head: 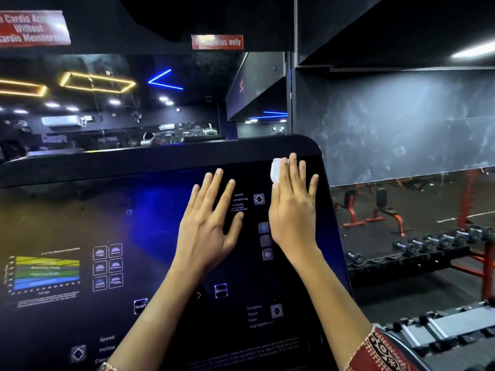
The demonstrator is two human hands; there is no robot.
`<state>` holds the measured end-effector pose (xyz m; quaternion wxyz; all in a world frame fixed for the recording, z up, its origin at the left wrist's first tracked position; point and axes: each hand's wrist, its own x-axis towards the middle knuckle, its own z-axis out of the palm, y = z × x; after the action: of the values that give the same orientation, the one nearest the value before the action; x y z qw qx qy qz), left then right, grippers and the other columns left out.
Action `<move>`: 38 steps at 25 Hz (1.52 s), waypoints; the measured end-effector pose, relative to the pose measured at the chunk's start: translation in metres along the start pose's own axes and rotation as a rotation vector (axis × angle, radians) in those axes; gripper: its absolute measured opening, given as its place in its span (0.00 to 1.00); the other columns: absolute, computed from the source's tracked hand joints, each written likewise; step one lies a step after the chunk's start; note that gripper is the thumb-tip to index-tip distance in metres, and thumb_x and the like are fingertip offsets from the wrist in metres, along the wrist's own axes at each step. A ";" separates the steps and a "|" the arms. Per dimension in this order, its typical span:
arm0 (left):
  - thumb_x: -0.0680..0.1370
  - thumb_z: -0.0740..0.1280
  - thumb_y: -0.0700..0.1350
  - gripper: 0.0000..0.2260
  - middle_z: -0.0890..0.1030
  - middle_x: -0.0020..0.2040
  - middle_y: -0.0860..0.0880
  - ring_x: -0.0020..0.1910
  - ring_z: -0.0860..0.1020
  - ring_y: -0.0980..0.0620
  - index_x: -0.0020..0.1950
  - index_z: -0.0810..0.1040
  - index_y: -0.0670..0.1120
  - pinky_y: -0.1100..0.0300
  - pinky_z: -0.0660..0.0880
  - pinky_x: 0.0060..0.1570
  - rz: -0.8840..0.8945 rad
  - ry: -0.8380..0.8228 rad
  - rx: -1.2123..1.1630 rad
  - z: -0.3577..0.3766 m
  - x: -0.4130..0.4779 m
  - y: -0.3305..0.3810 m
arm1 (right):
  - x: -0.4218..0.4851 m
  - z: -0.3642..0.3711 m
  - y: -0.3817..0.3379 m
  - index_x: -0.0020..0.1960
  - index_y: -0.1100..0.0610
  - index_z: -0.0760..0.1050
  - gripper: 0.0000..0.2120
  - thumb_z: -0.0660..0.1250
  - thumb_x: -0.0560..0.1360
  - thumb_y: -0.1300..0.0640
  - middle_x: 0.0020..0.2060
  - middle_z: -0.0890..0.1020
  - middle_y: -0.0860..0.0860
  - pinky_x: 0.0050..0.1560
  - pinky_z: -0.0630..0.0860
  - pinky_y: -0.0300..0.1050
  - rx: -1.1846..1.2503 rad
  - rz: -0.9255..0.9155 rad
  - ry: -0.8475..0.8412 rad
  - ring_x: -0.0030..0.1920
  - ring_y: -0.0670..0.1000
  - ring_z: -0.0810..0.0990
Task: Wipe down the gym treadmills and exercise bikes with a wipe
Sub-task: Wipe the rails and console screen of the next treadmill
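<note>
A treadmill's wide black console (150, 236) fills the lower left of the head view, with printed buttons and a coloured chart. My right hand (293, 207) lies flat near the console's upper right corner, fingers straight, pressing a white wipe (276, 171) against the glossy panel. The wipe shows only at the left of my fingers; the rest is under the palm. My left hand (211, 223) rests flat on the panel just to the left, fingers spread and holding nothing.
A mirror wall (120, 103) stands behind the console, with red signs (217, 42) above it. To the right, below, are a dumbbell rack (428, 250), red weight benches (375, 210) and another machine's deck (442, 333).
</note>
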<state>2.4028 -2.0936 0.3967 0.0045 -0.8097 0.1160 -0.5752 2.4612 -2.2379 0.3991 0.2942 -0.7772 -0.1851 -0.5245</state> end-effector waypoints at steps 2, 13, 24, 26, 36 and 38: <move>0.77 0.59 0.52 0.26 0.65 0.73 0.40 0.73 0.61 0.43 0.71 0.70 0.40 0.54 0.52 0.72 -0.021 0.001 0.008 -0.005 0.005 -0.008 | 0.001 0.002 -0.009 0.75 0.66 0.59 0.25 0.47 0.80 0.57 0.75 0.60 0.61 0.75 0.45 0.52 0.019 -0.072 -0.028 0.76 0.58 0.56; 0.78 0.58 0.52 0.26 0.64 0.74 0.41 0.73 0.61 0.43 0.72 0.67 0.40 0.55 0.51 0.73 -0.041 -0.016 0.049 -0.008 0.003 -0.025 | -0.013 0.007 -0.026 0.75 0.62 0.61 0.23 0.51 0.81 0.58 0.74 0.64 0.57 0.75 0.51 0.55 0.083 -0.101 -0.033 0.75 0.57 0.59; 0.78 0.58 0.52 0.25 0.65 0.73 0.40 0.73 0.63 0.42 0.71 0.69 0.40 0.52 0.54 0.72 -0.047 0.006 0.060 -0.007 0.001 -0.024 | -0.049 0.007 -0.034 0.74 0.62 0.60 0.23 0.53 0.80 0.60 0.74 0.63 0.58 0.76 0.49 0.52 0.056 -0.229 -0.063 0.75 0.56 0.58; 0.78 0.59 0.53 0.25 0.65 0.73 0.41 0.73 0.63 0.43 0.71 0.69 0.41 0.52 0.55 0.72 -0.062 0.001 0.057 -0.009 0.002 -0.026 | -0.020 0.011 -0.034 0.74 0.62 0.63 0.23 0.53 0.79 0.59 0.73 0.64 0.58 0.75 0.50 0.55 0.006 -0.158 -0.027 0.75 0.57 0.60; 0.77 0.58 0.54 0.28 0.65 0.73 0.40 0.73 0.62 0.42 0.72 0.68 0.39 0.52 0.53 0.72 -0.089 -0.040 0.085 -0.029 0.006 -0.058 | 0.024 0.029 -0.073 0.74 0.65 0.61 0.25 0.46 0.79 0.58 0.74 0.61 0.60 0.73 0.49 0.55 0.086 -0.011 -0.002 0.75 0.60 0.57; 0.77 0.58 0.54 0.28 0.65 0.73 0.40 0.73 0.62 0.42 0.72 0.68 0.39 0.53 0.52 0.72 -0.085 -0.044 0.083 -0.033 0.004 -0.064 | 0.021 0.032 -0.088 0.74 0.65 0.61 0.25 0.46 0.80 0.56 0.74 0.62 0.59 0.73 0.48 0.56 0.065 -0.131 -0.027 0.75 0.59 0.58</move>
<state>2.3848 -2.0279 0.4207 0.0162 -0.8254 0.0573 -0.5614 2.4393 -2.1503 0.4325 0.2817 -0.7606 -0.2564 -0.5257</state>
